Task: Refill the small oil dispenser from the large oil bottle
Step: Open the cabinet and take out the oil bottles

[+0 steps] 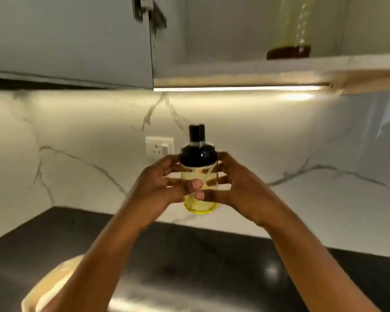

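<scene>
The small oil dispenser (198, 154) is a clear glass bottle with a black cap and spout, holding yellow oil. It is upright in the air above the dark counter, in front of the marble backsplash. My left hand (160, 183) wraps its left side, thumb across the front. My right hand (236, 185) grips its right side, fingers behind the glass. At the bottom left, a pale yellowish rounded thing (52, 287), possibly the large oil bottle, is partly hidden by my left forearm and blurred.
An open upper cabinet holds a tall bottle (295, 30) on its shelf (257, 64); the cabinet door (77, 41) hangs to the left. A wall socket (159, 147) sits behind the dispenser. The dark counter (189, 266) spreads below.
</scene>
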`<state>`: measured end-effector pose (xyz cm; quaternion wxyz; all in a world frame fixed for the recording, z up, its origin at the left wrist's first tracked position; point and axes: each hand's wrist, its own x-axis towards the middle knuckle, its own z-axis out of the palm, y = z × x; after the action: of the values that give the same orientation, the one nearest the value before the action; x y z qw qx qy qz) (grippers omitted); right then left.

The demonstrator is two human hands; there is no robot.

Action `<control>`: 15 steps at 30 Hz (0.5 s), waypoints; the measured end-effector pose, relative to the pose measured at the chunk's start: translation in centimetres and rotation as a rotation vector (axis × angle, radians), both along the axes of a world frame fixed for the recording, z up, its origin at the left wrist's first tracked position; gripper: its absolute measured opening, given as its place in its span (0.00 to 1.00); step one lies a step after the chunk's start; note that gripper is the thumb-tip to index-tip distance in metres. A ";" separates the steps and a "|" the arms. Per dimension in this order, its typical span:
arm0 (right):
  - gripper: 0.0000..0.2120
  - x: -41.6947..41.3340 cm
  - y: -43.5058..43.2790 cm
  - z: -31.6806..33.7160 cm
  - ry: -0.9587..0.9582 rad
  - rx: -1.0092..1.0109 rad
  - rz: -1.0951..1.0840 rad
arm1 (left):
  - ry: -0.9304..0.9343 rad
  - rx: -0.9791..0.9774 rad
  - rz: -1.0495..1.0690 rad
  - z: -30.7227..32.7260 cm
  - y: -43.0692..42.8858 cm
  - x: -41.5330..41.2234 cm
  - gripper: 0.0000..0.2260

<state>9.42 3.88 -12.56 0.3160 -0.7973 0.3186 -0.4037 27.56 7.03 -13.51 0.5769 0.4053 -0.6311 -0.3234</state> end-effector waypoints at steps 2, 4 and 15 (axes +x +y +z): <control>0.32 0.5 -1.1 -5.2 0.031 0.109 0.014 | 0.025 0.081 0.020 -5.3 -0.6 0.6 0.25; 0.33 1.1 -2.1 -10.5 0.055 0.213 0.038 | 0.048 0.161 0.014 -10.5 -1.1 1.3 0.26; 0.37 4.6 -3.9 -27.6 0.148 0.512 0.003 | -0.143 0.471 0.119 -27.2 -2.3 4.6 0.30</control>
<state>14.03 -0.04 -40.17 0.4838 -0.7193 0.4315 -0.2498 32.18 4.74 -40.70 0.4386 0.5868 -0.5524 -0.3976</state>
